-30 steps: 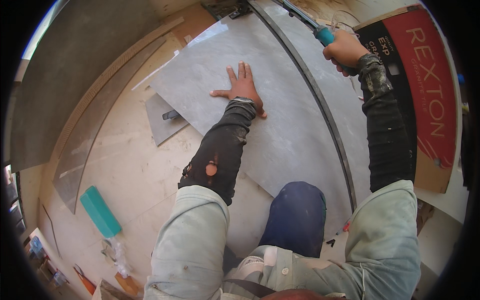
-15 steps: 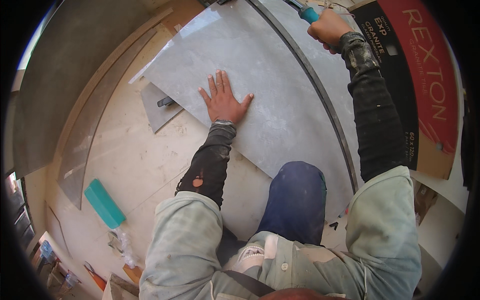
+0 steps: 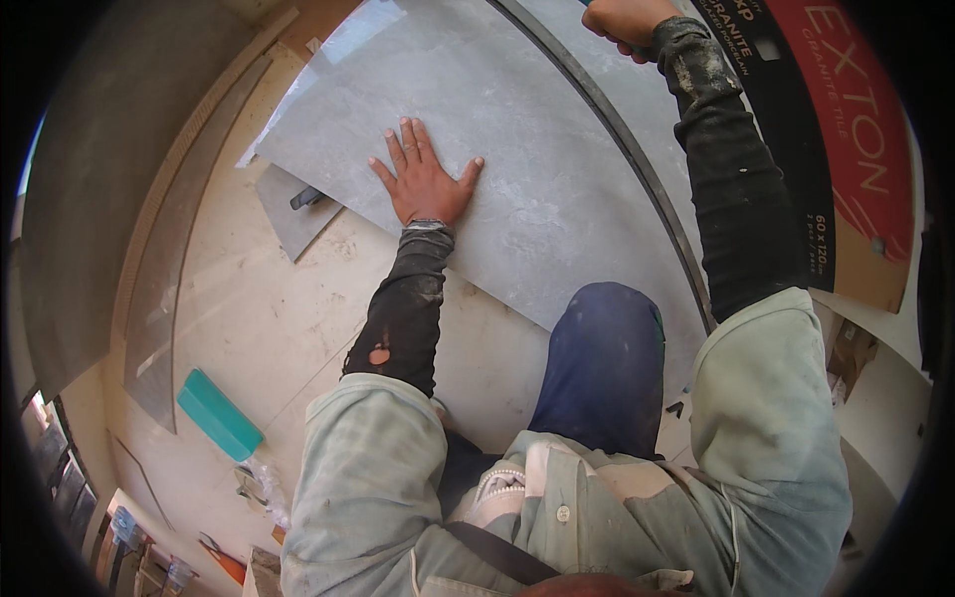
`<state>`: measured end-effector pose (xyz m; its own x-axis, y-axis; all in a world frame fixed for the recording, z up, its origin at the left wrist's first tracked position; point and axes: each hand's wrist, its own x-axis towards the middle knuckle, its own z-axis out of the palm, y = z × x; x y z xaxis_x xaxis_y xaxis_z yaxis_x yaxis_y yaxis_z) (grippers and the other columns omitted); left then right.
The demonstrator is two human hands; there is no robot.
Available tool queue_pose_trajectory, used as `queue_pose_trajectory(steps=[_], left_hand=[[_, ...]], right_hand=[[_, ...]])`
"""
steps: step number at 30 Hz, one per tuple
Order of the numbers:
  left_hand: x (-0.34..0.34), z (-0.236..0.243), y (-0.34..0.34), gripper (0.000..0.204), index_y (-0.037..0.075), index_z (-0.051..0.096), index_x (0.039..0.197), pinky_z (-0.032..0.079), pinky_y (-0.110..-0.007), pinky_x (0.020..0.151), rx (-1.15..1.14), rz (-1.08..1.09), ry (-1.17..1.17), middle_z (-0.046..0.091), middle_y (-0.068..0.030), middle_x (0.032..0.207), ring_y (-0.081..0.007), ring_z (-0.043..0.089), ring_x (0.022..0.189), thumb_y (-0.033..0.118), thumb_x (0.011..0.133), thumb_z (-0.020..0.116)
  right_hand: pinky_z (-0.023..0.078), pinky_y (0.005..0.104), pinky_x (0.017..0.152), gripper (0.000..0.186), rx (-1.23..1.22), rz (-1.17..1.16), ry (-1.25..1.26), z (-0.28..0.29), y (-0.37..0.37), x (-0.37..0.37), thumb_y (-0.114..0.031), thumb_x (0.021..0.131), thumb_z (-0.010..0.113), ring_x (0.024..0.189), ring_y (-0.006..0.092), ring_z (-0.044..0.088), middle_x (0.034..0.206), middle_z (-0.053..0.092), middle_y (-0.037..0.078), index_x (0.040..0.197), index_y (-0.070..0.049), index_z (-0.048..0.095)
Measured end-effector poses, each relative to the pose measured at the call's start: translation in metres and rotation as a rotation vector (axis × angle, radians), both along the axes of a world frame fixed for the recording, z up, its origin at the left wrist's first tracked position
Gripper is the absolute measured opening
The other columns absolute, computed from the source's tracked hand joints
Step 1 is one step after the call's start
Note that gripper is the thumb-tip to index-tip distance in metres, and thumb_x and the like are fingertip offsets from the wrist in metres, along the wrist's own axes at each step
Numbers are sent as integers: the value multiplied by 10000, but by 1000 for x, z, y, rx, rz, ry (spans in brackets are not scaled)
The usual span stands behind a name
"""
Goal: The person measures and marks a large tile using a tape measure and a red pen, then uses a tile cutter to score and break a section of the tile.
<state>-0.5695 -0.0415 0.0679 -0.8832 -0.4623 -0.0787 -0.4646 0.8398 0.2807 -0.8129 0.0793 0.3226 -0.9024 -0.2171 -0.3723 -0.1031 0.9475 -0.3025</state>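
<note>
A large grey tile (image 3: pixel 517 214) lies in front of me, its near edge running slantwise toward my raised knee. Flat on it rests my left hand (image 3: pixel 430 186), fingers spread, holding nothing. A long dark metal rail (image 3: pixel 625 137) crosses the tile from the far side down to the right of my knee. Beyond the rail, at the upper edge, my right hand (image 3: pixel 633 24) is closed around a teal-handled tool (image 3: pixel 587 3). Nearly all of that tool is cut off by the picture's edge. A small grey tile offcut (image 3: pixel 286 221) with a black piece (image 3: pixel 306 197) peeks out beside the large tile.
A red and black carton (image 3: pixel 831 129) borders my right forearm. Curved-looking grey tile pieces (image 3: pixel 164 289) and a large grey slab (image 3: pixel 90 199) stand at the left. On the pale floor (image 3: pixel 313 308) lie a teal block (image 3: pixel 219 414) and an orange-handled tool (image 3: pixel 227 565).
The whole view has shifted a little. My right hand now appears closer to the upper edge, with its tool mostly out of the picture. My left hand stays flat on the tile.
</note>
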Motion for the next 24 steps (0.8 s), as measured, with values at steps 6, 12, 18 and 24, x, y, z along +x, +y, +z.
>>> queue_pose_trajectory(steps=[6, 12, 18, 24], left_hand=[[0, 1, 0, 1118, 57, 145, 1603, -21, -603, 1218, -21, -1, -7, 151, -125, 1672, -321, 43, 1555, 797, 833, 477], [-3, -2, -1, 1120, 60, 147, 1603, -6, -599, 1223, -28, 5, 12, 154, -125, 1670, -321, 53, 1554, 800, 830, 479], [-1, 5, -3, 1113, 69, 125, 1607, -8, -596, 1224, 17, 11, -24, 133, -119, 1676, -319, 56, 1555, 783, 834, 488], [3, 10, -3, 1113, 64, 123, 1607, -9, -596, 1223, 42, 11, -49, 125, -119, 1679, -317, 57, 1556, 760, 832, 514]], right_hand=[[462, 363, 402, 189, 47, 16, 20, 4, 1, -1, -103, 744, 618, 465, 234, 608, 574, 608, 156, 708, 83, 624], [497, 376, 432, 197, 40, 27, 51, 1, 0, 1, -108, 741, 611, 475, 243, 621, 588, 624, 151, 754, 83, 654], [434, 309, 370, 172, 20, 117, 89, -12, 4, 6, -110, 737, 620, 433, 142, 534, 556, 541, 80, 759, 55, 579], [469, 335, 420, 198, 66, 97, 36, -13, -1, 3, -123, 767, 594, 472, 182, 575, 592, 581, 111, 826, 66, 605]])
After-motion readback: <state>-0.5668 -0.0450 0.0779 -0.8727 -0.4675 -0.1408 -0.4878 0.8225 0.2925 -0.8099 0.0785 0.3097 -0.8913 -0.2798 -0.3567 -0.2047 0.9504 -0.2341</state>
